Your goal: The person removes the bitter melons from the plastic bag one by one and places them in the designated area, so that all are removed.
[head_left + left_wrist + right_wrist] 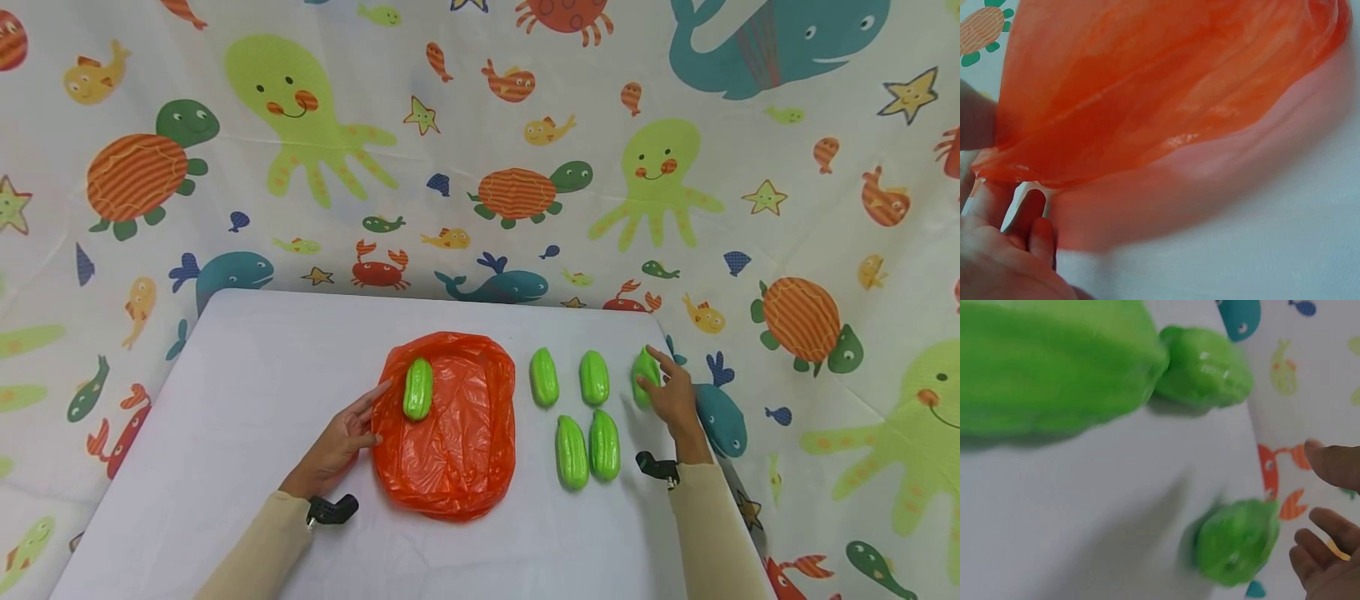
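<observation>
A red plastic bag (468, 433) sits on the white table with its rim spread wide, and one green ridged gourd (417, 389) lies within that rim on the left. At the bag's left edge, my left hand (341, 442) pinches the thin plastic; the left wrist view shows the fingers (994, 200) at the bag's lower edge (1116, 150). On the far right, my right hand (672, 396) reaches over another green gourd (645, 377). In the right wrist view its fingers (1335, 528) are spread, with a gap to that gourd (1238, 544).
Several more green gourds stand between the bag and my right hand, among them a back one (544, 377) and a front one (572, 452). The white table (292, 358) ends close to my right hand. Behind it hangs a sea-animal cloth (420, 208).
</observation>
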Demonstrator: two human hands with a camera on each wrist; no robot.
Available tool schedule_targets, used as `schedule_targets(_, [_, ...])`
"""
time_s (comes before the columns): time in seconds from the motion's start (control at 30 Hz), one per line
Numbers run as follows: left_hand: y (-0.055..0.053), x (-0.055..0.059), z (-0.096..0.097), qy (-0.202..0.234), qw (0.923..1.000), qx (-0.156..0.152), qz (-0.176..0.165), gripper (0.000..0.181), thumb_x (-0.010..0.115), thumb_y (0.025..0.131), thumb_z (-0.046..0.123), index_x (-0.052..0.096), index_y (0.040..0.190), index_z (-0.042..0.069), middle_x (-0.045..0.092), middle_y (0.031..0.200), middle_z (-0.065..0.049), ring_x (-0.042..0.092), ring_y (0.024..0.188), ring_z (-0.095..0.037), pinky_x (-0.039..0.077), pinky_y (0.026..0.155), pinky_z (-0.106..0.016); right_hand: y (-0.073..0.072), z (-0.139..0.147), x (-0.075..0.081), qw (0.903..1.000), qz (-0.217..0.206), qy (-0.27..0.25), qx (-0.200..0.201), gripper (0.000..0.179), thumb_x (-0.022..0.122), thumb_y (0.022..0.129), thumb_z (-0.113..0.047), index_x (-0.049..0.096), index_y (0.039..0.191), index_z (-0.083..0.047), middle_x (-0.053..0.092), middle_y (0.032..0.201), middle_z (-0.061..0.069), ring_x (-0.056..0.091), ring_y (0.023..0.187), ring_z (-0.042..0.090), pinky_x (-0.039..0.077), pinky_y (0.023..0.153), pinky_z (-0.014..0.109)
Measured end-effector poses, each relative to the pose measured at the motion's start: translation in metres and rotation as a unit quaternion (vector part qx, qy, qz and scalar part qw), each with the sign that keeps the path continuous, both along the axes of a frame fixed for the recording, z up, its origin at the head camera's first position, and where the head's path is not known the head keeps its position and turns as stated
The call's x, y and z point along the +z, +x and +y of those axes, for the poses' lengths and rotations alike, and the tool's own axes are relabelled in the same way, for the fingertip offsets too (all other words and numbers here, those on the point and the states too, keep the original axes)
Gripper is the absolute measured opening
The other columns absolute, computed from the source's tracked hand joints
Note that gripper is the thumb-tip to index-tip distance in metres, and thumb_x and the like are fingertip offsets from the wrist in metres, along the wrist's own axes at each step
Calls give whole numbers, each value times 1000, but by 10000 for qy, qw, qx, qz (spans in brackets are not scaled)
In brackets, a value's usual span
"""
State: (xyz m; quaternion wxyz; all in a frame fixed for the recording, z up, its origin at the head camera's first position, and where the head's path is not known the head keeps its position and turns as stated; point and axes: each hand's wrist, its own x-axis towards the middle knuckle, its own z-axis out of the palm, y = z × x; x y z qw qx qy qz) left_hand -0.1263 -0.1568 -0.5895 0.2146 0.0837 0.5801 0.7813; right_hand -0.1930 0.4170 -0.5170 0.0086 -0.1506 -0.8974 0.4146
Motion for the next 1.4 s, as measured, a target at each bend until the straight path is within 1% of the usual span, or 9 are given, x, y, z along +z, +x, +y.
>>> schedule_targets(0.13, [0,-1,0,-8,10000,-21,49,88,62,96,-10,22,171,14,18,178,-18,52,144,1,52,111,-23,2,-18,11,9982,594,42,70,68,71,101,-9,46,163,-20,35,173,17,32,159,45,31,128,65])
schedule_targets(0.23, [0,-1,1,-8,10000,-26,46,88,61,96,-11,21,171,14,17,178,-18,51,144,1,52,111,-23,1,-33,16,9951,975,82,158,68,74,99,-8,50,160,-21,40,171,14,36,158,41,34,129,61])
schedule_targets(0.4, [1,0,1,0,10000,-25,38,88,61,97,-11,22,171,14,18,178,-18,51,144,0,52,111,-23,2,-63,21,9912,1270,146,342,69,76,97,-7,51,160,-24,42,170,10,34,160,33,36,128,58])
schedule_targets(0.6, [0,0,1,-19,10000,-8,52,88,62,97,-10,22,171,15,16,178,-18,52,143,2,52,110,-23,9,-101,23,9803,1767,128,876,70,79,94,-5,54,157,-17,45,167,15,36,158,36,40,124,62])
schedule_targets(0.8, [0,1,0,-9,10000,-6,-66,87,63,98,-9,24,171,19,18,179,-14,53,143,0,53,110,-26,15,-138,19,9786,1733,12,1109,73,81,93,-8,54,158,-25,45,168,10,38,158,33,43,123,58])
schedule_targets(1.07, [0,0,0,-7,10000,-18,1,87,62,98,-9,23,171,17,17,179,-16,52,143,0,53,110,-24,19,-191,9,9772,1648,8,1342,71,82,93,-17,54,156,-32,47,167,1,43,155,28,48,120,54])
schedule_targets(1.17, [0,0,1,-31,10000,-22,8,87,62,98,-10,22,171,16,16,179,-16,52,143,1,53,110,-23,21,-210,5,9765,1635,-59,1406,72,83,92,-17,55,156,-35,48,167,-1,45,155,28,49,119,52])
schedule_targets(1.33, [0,1,2,-42,10000,17,-41,88,63,97,-10,23,171,16,17,179,-16,52,143,0,53,110,-24,24,-240,-4,9731,1640,-226,1604,72,85,91,-20,55,156,-33,48,167,0,48,153,29,53,114,53])
schedule_targets(1.4, [0,1,2,-38,10000,18,-48,88,63,97,-10,23,171,16,17,179,-16,52,143,0,53,110,-24,25,-250,-6,9704,1676,-306,1714,72,85,91,-19,56,156,-28,49,166,3,49,151,31,53,113,56])
